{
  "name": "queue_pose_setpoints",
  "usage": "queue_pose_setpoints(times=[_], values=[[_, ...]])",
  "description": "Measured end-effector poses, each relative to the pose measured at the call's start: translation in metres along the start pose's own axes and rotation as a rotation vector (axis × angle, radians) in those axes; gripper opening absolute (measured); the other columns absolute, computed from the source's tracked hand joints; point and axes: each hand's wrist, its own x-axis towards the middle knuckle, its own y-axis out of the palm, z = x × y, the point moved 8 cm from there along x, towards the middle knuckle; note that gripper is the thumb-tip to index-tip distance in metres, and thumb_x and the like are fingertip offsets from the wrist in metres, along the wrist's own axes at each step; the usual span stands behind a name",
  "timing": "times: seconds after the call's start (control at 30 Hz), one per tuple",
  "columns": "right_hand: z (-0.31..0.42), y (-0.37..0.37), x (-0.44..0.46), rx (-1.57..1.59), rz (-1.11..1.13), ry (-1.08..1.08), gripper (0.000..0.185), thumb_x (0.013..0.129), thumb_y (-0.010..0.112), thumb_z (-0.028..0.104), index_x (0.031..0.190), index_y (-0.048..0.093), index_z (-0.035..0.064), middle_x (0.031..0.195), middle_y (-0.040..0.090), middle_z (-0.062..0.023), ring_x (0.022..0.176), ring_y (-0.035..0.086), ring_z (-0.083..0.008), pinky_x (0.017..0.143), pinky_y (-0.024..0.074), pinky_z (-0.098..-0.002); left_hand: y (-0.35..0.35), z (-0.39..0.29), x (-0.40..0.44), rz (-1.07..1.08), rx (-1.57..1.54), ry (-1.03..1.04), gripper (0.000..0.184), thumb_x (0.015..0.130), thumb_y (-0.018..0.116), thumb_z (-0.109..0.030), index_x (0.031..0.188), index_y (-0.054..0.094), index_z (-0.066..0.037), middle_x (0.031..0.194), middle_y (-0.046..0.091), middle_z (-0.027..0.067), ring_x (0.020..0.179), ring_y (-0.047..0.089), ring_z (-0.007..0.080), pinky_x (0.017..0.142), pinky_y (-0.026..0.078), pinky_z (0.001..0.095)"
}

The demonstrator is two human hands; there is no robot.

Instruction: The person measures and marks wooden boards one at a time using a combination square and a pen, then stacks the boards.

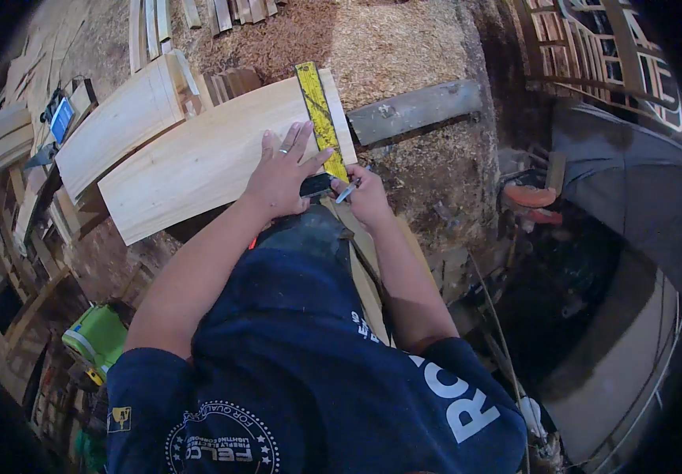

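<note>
Wood shavings (404, 47) lay thick beyond the pale board (191, 158). Fingers of the left hand (278, 174) spread flat across it, reaching the yellow square (321, 118); the right hand's (369, 197) fingers pinched a pen (346, 193). The board seemed stiff, fairly light, best held by its long edges.

Navy short-sleeved shirt (290, 347), white lettering (467, 423), round emblem (222, 442) (silver ring (283, 151) on left hand (276, 178)).
</note>
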Motion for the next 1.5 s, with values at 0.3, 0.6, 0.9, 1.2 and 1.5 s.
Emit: queue_pose_setpoints(times=[0.3, 0.6, 0.9, 1.2, 1.5], values=[[0.041, -0.028, -0.011, -0.472, 0.037, -0.087, 0.038, 0.105, 0.059, 0.035, 0.107, 0.069, -0.0012, 0.084, 0.067, -0.0075, 0.075, 0.063, -0.0123, 0.067, 0.0524, -0.0313, -0.007, -0.002, 0.002, 0.053, 0.024, -0.057, 0.110, 0.066, 0.091, -0.035, 0.160, 0.034, -0.034, 0.173, 0.011, 0.0093, 0.158, 0.015, 0.0361, 0.119, 0.018, 0.0740], [0.156, -0.008, 0.041, -0.400, -0.076, -0.397, 0.037, 0.106, 0.055, 0.031, 0.120, 0.067, -0.0004, 0.100, 0.073, -0.0094, 0.089, 0.067, -0.0167, 0.082, 0.0541, -0.0320, 0.001, -0.003, 0.008, 0.065, 0.137, -0.129, 0.111, 0.071, 0.088, -0.031, 0.164, 0.026, -0.026, 0.174, 0.011, 0.0059, 0.158, 0.019, 0.0315, 0.117, 0.026, 0.0737], [0.185, 0.031, 0.088, -0.479, -0.069, -0.533, 0.034, 0.103, 0.059, 0.026, 0.125, 0.067, 0.0012, 0.110, 0.074, -0.0110, 0.099, 0.068, -0.0188, 0.090, 0.0534, -0.0336, 0.000, -0.003, 0.008, 0.051, 0.156, -0.117, 0.120, 0.066, 0.093, -0.036, 0.164, 0.025, -0.022, 0.173, 0.011, 0.0092, 0.158, 0.018, 0.0340, 0.115, 0.031, 0.0735], [0.174, 0.020, 0.053, -0.677, 0.004, -0.627, 0.028, 0.100, 0.059, 0.021, 0.114, 0.071, 0.0004, 0.099, 0.073, -0.0185, 0.092, 0.071, -0.0280, 0.083, 0.0546, -0.0384, 0.003, -0.002, 0.011, 0.080, 0.131, -0.118, 0.122, 0.065, 0.093, -0.033, 0.164, 0.024, -0.021, 0.173, 0.011, 0.0101, 0.158, 0.019, 0.0344, 0.114, 0.030, 0.0742], [0.127, -0.001, -0.021, -0.781, 0.116, -0.426, 0.022, 0.093, 0.064, 0.021, 0.091, 0.070, -0.0003, 0.086, 0.070, -0.0240, 0.080, 0.070, -0.0422, 0.073, 0.0549, -0.0466, 0.004, -0.001, 0.009, 0.018, 0.099, -0.090, 0.120, 0.065, 0.092, -0.030, 0.164, 0.024, -0.020, 0.173, 0.012, 0.0119, 0.158, 0.019, 0.0363, 0.113, 0.029, 0.0766]])
